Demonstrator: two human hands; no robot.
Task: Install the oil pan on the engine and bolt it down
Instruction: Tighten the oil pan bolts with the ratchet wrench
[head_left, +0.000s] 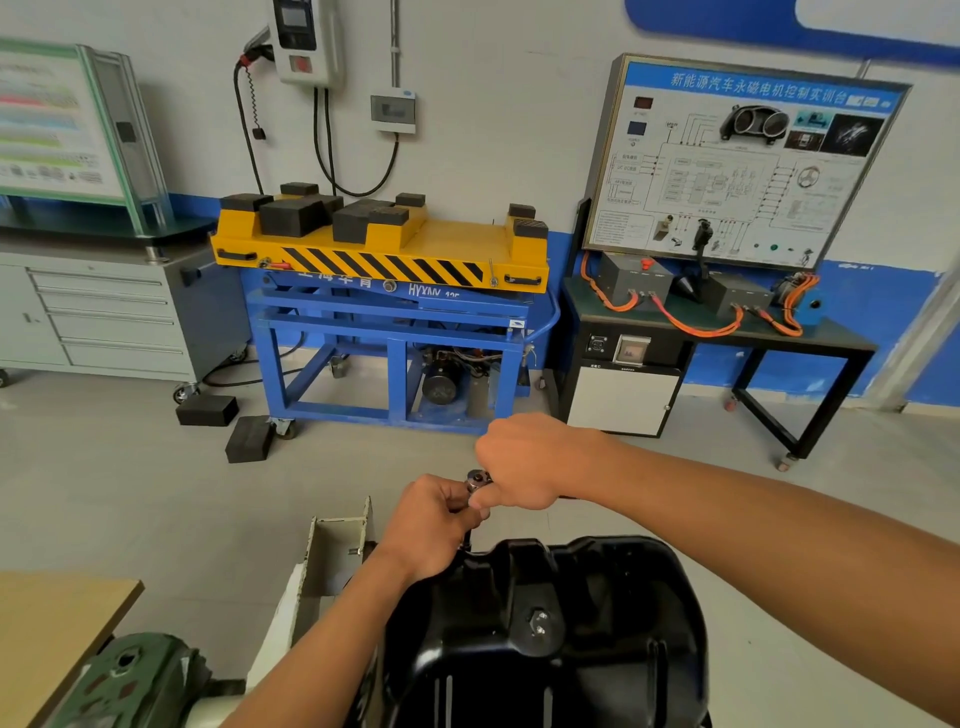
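Steel ratchet (478, 480) gripped by curled fingers of left hand (434, 512) and right hand (524, 457).

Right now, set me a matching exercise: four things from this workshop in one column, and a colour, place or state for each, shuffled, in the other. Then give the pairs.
1. oil pan
2. ratchet
3. lift table
4. drawer cabinet

A. grey, far left
B. gripped by the left hand and right hand
C. yellow top, blue frame
D. black, nearest the camera

Pairs: 1-D, 2-B, 3-C, 4-A
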